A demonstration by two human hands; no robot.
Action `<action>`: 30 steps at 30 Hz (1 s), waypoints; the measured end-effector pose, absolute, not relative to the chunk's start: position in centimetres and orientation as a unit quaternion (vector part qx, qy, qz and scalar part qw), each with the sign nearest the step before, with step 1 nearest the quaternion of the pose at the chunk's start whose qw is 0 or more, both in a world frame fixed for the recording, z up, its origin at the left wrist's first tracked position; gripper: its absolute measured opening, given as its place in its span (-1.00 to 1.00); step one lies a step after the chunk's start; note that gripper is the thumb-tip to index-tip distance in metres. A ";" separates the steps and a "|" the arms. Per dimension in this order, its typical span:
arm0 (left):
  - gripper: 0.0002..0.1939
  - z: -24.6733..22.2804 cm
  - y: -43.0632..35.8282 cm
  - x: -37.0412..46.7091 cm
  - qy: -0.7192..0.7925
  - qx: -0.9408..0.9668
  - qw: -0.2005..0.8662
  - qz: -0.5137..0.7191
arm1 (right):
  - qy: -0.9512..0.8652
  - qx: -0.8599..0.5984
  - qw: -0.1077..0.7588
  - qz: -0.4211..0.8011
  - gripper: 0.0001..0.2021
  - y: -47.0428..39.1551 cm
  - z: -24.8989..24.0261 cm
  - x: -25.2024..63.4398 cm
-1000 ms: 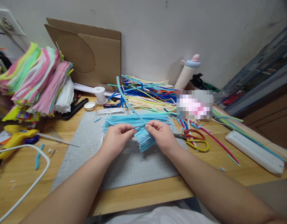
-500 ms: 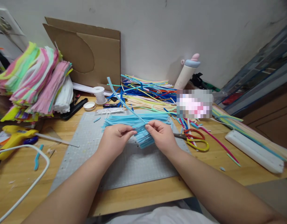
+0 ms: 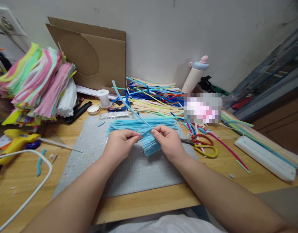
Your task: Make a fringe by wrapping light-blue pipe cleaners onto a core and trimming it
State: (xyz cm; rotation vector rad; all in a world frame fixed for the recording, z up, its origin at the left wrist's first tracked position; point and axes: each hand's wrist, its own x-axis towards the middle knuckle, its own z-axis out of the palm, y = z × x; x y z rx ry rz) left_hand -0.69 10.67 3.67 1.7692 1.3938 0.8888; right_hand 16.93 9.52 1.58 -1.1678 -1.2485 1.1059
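Observation:
Between my two hands is a light blue pipe cleaner (image 3: 129,105), its long free end slanting up to the left. My left hand (image 3: 122,142) is closed in a pinch, thumb against forefinger, at the left of the blue strand. Close by on the right, my right hand (image 3: 168,140) pinches the same pipe cleaner near its bend. Beneath and behind my fingers, a row of short blue pipe cleaner pieces (image 3: 151,147) hangs or lies over the mat; how it joins the strand is hidden. Behind that lies a bundle of blue pipe cleaners (image 3: 124,123).
The grey cutting mat (image 3: 83,174) lies under my hands. Scissors (image 3: 207,150) with red and yellow handles rest at right, beside a white power strip (image 3: 265,158). A yellow glue gun (image 3: 18,139) lies left. Mixed pipe cleaners (image 3: 154,94) pile up behind, near a tilted bottle (image 3: 194,77).
Both hands keep almost the same pinch on the blue pipe cleaner. The whole view has shifted very slightly; nothing has been let go.

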 end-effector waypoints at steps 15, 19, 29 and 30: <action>-0.68 2.9 10.8 0.0 0.481 0.650 0.455 0.373 | -0.543 -0.490 0.492 0.471 -0.75 9.1 1.9 16.6; -0.72 2.7 10.7 0.1 0.492 0.624 0.466 0.389 | -0.506 -0.454 0.498 0.539 -0.77 8.7 2.0 16.2; -0.74 3.1 10.6 0.3 0.458 0.492 0.614 0.414 | -0.473 -0.436 0.513 0.568 -0.79 9.0 1.9 16.2; -0.75 3.2 10.5 0.3 0.456 0.493 0.617 0.410 | -0.473 -0.438 0.513 0.566 -0.79 9.0 1.9 16.2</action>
